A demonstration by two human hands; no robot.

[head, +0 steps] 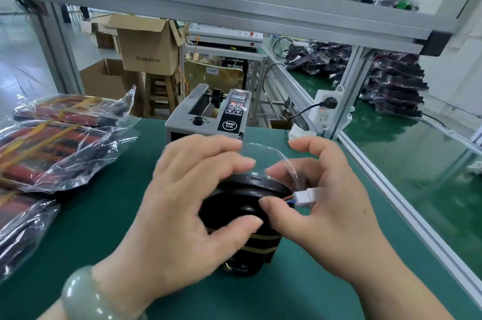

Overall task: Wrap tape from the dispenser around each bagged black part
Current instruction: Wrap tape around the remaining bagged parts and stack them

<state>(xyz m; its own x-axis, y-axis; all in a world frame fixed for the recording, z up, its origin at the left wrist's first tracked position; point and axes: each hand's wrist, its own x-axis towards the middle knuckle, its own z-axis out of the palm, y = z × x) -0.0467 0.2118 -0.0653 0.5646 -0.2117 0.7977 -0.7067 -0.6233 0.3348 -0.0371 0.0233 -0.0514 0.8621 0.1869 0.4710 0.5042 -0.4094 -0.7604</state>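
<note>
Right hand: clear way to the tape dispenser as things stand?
Likely yes. The tape dispenser stands just behind the right hand, with nothing visible between them. But its fingers pinch the bagged black part, so it must let go first; the left hand also grips it.

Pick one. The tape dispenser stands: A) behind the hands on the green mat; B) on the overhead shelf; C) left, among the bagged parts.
A: the tape dispenser stands on the green mat just beyond the left hand and right hand, which grip the bagged black part.

black part (242,199): glossy plastic | mat (104,215): matt green | dispenser (208,116): brushed metal
</note>
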